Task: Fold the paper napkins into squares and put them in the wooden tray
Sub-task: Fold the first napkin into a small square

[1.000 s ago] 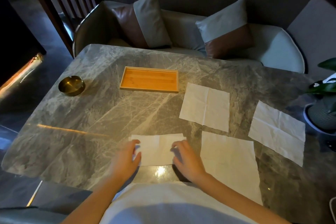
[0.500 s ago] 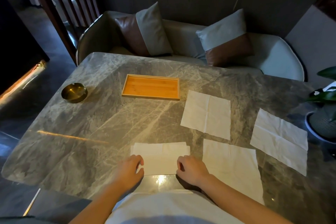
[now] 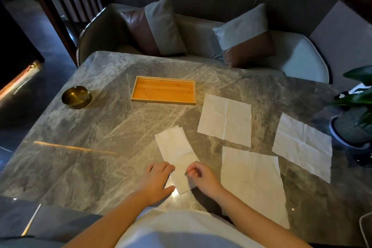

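A: Which step?
B: Second fold. The napkin [image 3: 175,149] lay between left hand [image 3: 156,182], flat on its edge, and right hand [image 3: 203,178], curled, grip unclear.
A: Next?
B: Its far end needed folding toward the hands; tray [image 3: 163,90] sat beyond.

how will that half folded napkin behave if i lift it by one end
Probably floppy: the napkin is thin paper, its layers splayed at the far corner. Likely very light, so it may slide on the glossy table when pushed. It could tear if tugged.
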